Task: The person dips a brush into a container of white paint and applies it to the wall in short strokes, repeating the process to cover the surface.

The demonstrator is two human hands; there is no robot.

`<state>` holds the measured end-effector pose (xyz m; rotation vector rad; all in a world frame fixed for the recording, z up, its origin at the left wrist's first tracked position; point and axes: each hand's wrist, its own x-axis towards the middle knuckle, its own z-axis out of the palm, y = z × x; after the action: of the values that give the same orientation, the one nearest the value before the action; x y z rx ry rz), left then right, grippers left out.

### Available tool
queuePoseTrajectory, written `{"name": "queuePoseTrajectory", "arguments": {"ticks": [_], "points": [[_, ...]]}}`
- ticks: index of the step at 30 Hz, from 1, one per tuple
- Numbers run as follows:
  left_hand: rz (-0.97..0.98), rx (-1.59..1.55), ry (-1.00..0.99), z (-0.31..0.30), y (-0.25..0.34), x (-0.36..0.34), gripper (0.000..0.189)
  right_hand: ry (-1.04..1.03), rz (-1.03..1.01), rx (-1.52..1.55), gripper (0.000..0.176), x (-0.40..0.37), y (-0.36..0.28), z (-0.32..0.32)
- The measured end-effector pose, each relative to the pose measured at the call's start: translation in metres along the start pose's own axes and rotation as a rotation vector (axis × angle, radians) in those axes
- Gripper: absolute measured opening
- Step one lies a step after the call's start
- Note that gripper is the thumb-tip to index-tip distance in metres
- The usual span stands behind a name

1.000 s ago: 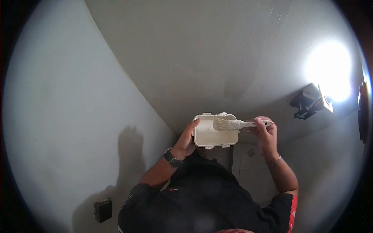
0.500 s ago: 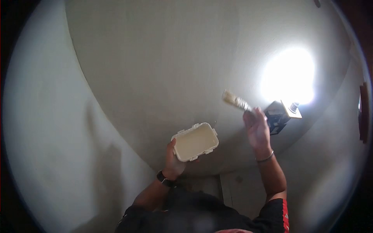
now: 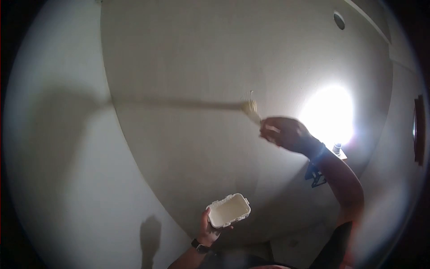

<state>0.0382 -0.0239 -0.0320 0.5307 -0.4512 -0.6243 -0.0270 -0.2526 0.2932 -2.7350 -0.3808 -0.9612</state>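
Observation:
My left hand [image 3: 208,232] grips a white plastic container [image 3: 229,210] at its lower left, thumb along the side wall. Pale liquid, looking like paint, shows inside it. My right hand [image 3: 284,133] is raised higher and closed around the handle of a paintbrush [image 3: 253,113]. Its bristles meet the grey-white wall [image 3: 188,148], just under a small nail-like piece [image 3: 251,93] sticking out. Motion blurs the brush and my right fingers a little.
A bright lamp [image 3: 329,116] glows on a small bracket [image 3: 317,177] behind my right forearm. High on the right is a round hole [image 3: 339,20]. A brown-framed object [image 3: 419,130] hangs at the right edge. Another wall [image 3: 67,188] meets at the left.
My right hand has swung up and left, bringing the brush from clear of the wall onto its surface. The container sits lower in view, and the view has tilted upward.

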Motion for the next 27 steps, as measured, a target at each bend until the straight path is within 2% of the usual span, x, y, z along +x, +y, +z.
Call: {"name": "queuePoseTrajectory", "arguments": {"ticks": [2,3,5,7,8,9,11,14,16,19,20,21,22,23,25,27], "points": [[-0.020,-0.017,-0.008,0.001,0.002,-0.001,0.058,-0.166,-0.094,-0.112,0.015,-0.009,-0.004,-0.007],[-0.023,-0.003,0.015,0.002,0.004,-0.002,0.058,0.154,-0.836,-0.413,0.019,-0.008,0.021,0.001],[-0.027,0.013,0.033,0.008,0.006,-0.005,0.059,0.077,-0.759,-0.411,0.021,-0.010,0.021,-0.012],[-0.014,0.035,0.076,0.008,0.006,-0.006,0.060,-0.180,-0.211,-0.233,0.019,0.006,0.009,-0.030],[-0.029,0.049,0.089,0.001,0.007,-0.011,0.060,0.137,-0.704,-0.395,0.016,0.017,0.030,-0.027],[-0.059,0.005,0.076,-0.008,0.006,-0.008,0.060,0.136,-0.742,-0.514,0.017,0.037,0.021,-0.038],[-0.083,-0.035,0.055,-0.018,-0.001,-0.008,0.061,0.197,-0.795,-0.544,0.018,0.067,0.005,-0.065],[-0.006,-0.100,0.109,-0.003,0.000,-0.012,0.060,0.290,-0.802,-0.601,0.017,0.083,-0.010,-0.093],[0.025,0.055,0.213,0.032,0.016,-0.024,0.059,0.443,-0.847,-0.560,0.012,0.084,-0.017,-0.103],[0.000,0.013,0.169,0.025,0.016,-0.022,0.058,0.460,-0.950,-0.565,0.009,0.074,0.001,-0.085],[-0.003,0.013,0.172,0.026,0.016,-0.022,0.058,0.305,-0.793,-0.510,0.015,0.064,0.016,-0.069],[-0.003,0.009,0.173,0.028,0.017,-0.023,0.059,-0.055,-0.232,-0.163,0.028,0.047,0.005,-0.062],[-0.005,0.007,0.176,0.029,0.017,-0.024,0.059,-0.081,-0.165,-0.184,0.012,0.034,0.001,-0.051],[-0.008,0.006,0.182,0.027,0.018,-0.025,0.059,-0.267,-0.048,-0.185,0.012,0.025,-0.002,-0.046],[-0.037,-0.025,0.141,0.022,0.016,-0.022,0.060,-0.209,-0.585,-0.311,0.014,0.012,0.042,-0.014],[-0.044,-0.017,0.165,0.023,0.017,-0.020,0.061,-0.185,-0.618,-0.304,0.015,0.006,0.034,-0.016]]}}
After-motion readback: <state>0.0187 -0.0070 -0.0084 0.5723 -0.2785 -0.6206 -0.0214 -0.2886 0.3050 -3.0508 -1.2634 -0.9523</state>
